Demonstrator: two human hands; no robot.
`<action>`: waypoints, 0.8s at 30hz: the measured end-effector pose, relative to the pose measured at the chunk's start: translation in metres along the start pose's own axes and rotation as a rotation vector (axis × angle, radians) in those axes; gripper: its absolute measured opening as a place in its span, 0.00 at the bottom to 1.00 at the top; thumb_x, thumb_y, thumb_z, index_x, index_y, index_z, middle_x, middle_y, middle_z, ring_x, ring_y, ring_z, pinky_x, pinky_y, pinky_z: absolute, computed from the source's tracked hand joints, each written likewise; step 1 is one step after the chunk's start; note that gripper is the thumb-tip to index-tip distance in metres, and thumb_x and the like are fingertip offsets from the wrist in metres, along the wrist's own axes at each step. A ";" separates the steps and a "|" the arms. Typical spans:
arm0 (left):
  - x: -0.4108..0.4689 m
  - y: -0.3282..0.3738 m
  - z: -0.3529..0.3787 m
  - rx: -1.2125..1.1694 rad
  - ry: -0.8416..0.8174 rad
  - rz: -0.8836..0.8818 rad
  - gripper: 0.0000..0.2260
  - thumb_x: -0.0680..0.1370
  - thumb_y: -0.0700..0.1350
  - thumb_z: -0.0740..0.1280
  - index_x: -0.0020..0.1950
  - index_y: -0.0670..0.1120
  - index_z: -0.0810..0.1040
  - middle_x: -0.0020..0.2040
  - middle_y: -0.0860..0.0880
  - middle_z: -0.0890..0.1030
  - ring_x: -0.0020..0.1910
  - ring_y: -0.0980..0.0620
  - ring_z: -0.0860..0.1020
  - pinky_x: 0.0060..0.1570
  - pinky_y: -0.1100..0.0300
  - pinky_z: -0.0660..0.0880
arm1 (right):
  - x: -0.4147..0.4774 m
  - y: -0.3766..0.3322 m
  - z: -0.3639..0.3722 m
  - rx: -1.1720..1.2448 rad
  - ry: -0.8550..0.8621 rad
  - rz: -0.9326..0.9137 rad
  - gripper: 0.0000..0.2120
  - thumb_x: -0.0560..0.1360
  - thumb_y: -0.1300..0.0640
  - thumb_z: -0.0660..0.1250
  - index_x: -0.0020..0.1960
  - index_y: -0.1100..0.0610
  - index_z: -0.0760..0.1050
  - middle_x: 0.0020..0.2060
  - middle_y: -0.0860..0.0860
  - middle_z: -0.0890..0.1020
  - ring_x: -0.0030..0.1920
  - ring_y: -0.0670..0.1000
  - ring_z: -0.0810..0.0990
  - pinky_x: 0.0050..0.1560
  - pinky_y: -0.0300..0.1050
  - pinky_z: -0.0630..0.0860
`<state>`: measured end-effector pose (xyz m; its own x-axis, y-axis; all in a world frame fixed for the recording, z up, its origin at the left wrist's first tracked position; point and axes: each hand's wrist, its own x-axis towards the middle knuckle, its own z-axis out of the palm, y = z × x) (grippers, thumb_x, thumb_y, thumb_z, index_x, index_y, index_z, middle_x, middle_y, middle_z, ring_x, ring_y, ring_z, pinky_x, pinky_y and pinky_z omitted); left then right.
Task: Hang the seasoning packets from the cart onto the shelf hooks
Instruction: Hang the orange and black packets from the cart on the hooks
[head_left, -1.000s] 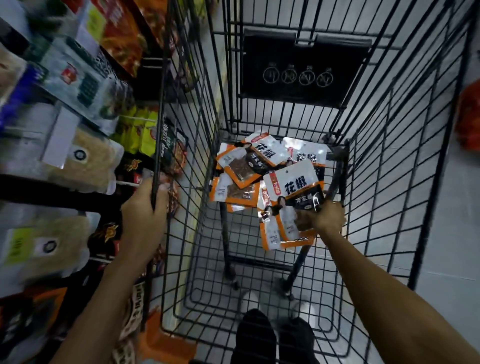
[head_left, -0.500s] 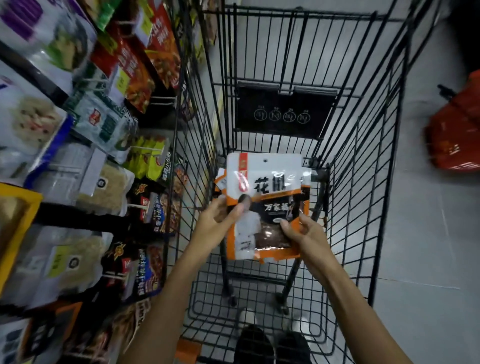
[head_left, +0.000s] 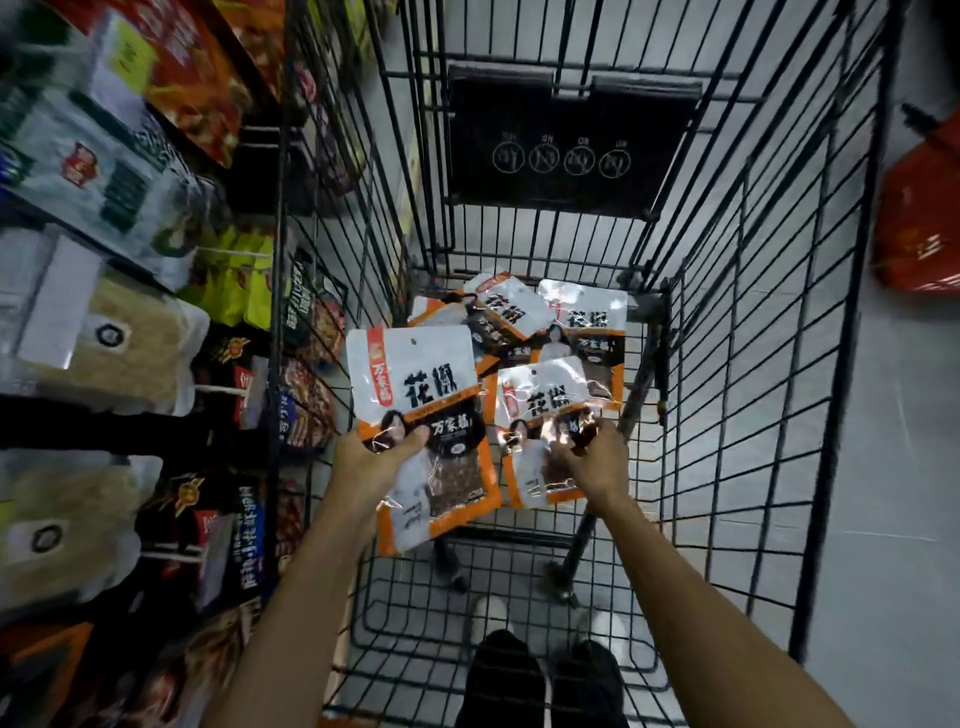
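Left grip (head_left: 371, 462): the forearm reaches forward and up into the cart (head_left: 737, 364). The thumb lies across the front of the first packet (head_left: 415, 374) and the fingers are hidden behind it. The grip is closed round that packet at about mid-height. The packet is held upright and face-on, its top edge beyond the thumb and its lower end hanging toward the wrist.

Right grip (head_left: 595, 462): the arm runs nearly parallel to the left, back of the hand up. The fingers are curled down, pinching the crinkled lower half of the second packet (head_left: 545, 400). I cannot tell whether this packet is lifted or lying on the pile. It sits just beside the first packet, on the inner side.

Loose packets (head_left: 582, 322) overlap in the cart just beyond both grips.

The shelf (head_left: 78, 431), with bags hung on pegs, is outboard of the left grip, past the wire wall. A red object (head_left: 919, 223) sits on the floor well outboard of the right grip.
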<state>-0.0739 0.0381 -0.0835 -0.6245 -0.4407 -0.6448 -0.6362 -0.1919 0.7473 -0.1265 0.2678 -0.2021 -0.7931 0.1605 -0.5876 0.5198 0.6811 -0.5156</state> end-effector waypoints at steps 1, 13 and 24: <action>0.002 -0.003 -0.001 0.012 0.009 -0.007 0.08 0.71 0.38 0.74 0.43 0.48 0.78 0.39 0.51 0.84 0.39 0.54 0.82 0.40 0.59 0.78 | 0.003 0.004 0.006 -0.036 -0.013 0.029 0.32 0.69 0.49 0.76 0.65 0.63 0.69 0.60 0.59 0.77 0.62 0.59 0.75 0.61 0.56 0.74; -0.001 -0.019 -0.014 -0.042 -0.024 0.005 0.22 0.73 0.35 0.72 0.66 0.42 0.73 0.59 0.43 0.80 0.58 0.43 0.79 0.61 0.44 0.74 | -0.008 0.003 0.038 0.026 0.164 0.262 0.26 0.65 0.55 0.79 0.59 0.62 0.74 0.55 0.59 0.80 0.57 0.59 0.78 0.62 0.56 0.73; -0.080 0.015 -0.029 -0.112 0.001 0.061 0.22 0.72 0.38 0.74 0.64 0.41 0.74 0.59 0.41 0.80 0.58 0.42 0.79 0.62 0.42 0.73 | -0.091 -0.017 -0.035 0.388 0.148 -0.003 0.17 0.72 0.64 0.73 0.59 0.63 0.74 0.54 0.59 0.82 0.54 0.58 0.80 0.57 0.50 0.76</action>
<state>-0.0197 0.0449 -0.0158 -0.6598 -0.4557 -0.5975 -0.5426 -0.2612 0.7983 -0.0746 0.2664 -0.1183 -0.8171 0.2790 -0.5045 0.5762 0.3668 -0.7303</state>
